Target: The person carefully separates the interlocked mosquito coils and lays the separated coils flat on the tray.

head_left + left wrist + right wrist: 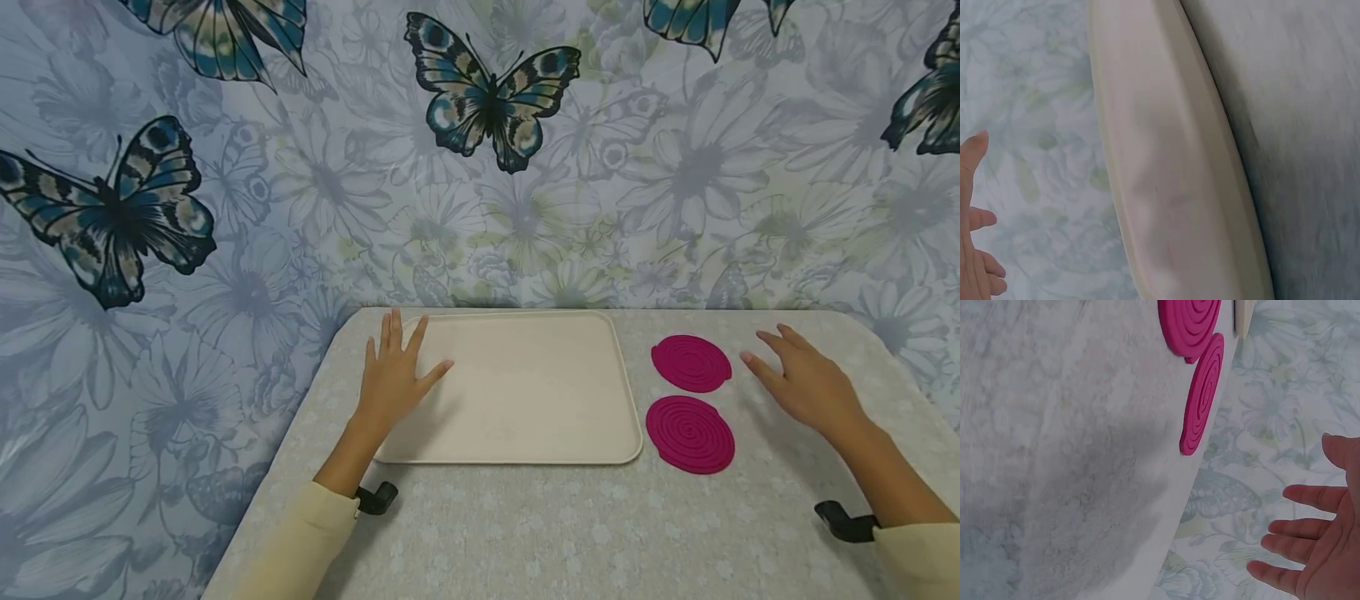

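My left hand (pixel 392 375) is held with fingers spread over the left part of a cream rectangular tray (pixel 525 392); its shadow falls on the tray, and it holds nothing. To the right of the tray lie two magenta spiral coils, flat and round: a far coil (pixel 691 363) and a near coil (pixel 690 435). Right of the coils, my right hand (pixel 813 383) hovers above the table with its fingers extended and nothing in them. In the right wrist view the hand (pixel 1325 531) appears apart from both coils. The left wrist view catches only part of the left hand (pixel 972 237).
A table (pixel 525 533) with a pale patterned cover bears the tray and coils. Behind it and to the left is a floral wall covering (pixel 480 225) with butterflies. Each wrist wears a black strap mount, the left mount (pixel 377 498) and the right mount (pixel 846 523).
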A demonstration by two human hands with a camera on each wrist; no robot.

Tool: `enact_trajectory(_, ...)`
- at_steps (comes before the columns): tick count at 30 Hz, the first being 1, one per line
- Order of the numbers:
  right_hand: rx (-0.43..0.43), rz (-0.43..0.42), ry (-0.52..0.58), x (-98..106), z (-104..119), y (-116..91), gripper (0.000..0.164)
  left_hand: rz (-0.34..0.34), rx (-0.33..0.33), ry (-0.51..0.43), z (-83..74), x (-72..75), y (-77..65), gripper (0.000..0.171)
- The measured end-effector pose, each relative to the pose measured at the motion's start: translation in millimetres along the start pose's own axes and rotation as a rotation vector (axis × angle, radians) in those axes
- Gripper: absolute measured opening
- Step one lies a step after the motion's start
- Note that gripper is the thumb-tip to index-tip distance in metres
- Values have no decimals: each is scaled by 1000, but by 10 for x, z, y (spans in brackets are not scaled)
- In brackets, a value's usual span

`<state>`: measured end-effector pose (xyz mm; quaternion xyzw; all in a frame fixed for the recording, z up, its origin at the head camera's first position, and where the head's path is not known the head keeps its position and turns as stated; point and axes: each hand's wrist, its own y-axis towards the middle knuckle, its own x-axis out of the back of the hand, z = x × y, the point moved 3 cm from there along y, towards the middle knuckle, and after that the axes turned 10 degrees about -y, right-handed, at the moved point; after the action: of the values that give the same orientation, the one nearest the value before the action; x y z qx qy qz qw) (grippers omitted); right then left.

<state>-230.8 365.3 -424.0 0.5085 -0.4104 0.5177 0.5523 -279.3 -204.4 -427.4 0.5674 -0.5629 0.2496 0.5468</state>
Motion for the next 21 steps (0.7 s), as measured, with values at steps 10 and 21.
enact_trajectory(10, 61, -33, 116, 19, 89, -191, 54, 65, -72, -269, -638, -50, -169, 74)
enact_trajectory(21, 75, 23, 255, -34, 191, -236, 46, 143, -69, -713, -1286, -130, -333, 49)
